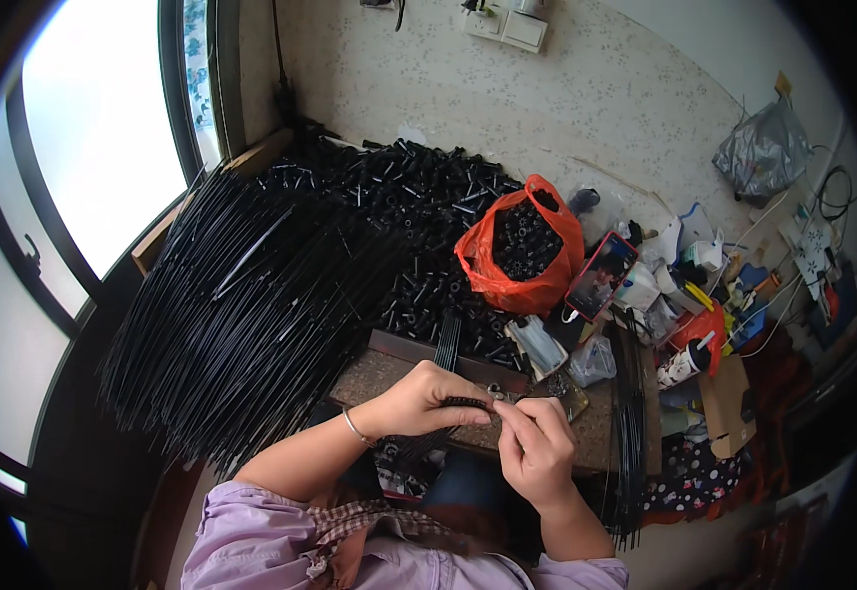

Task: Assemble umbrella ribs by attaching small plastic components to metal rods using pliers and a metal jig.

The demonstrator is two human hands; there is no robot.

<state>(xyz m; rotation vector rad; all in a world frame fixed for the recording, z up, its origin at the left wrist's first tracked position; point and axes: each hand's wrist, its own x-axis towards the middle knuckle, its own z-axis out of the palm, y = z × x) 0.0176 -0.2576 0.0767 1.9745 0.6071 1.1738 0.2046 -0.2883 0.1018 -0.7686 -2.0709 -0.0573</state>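
Observation:
My left hand (426, 401) is closed over the near end of a small bundle of thin black rods (449, 339), which point away from me over the bench edge. A dark ridged row (465, 401) shows between its thumb and fingers. Close against it, my right hand (538, 447) is pinched, thumb and forefinger at the left fingertips. Whatever the right fingers hold is too small to make out. Both hands are above the front of a brown speckled bench (374, 382).
A large heap of long black rods (251, 305) spreads at left. Behind lie many short black tubular parts (399, 187). A red plastic bag (477, 258) of black parts, a propped phone (601, 276), a patterned cup (682, 364) and another rod bundle (628, 423) are at right.

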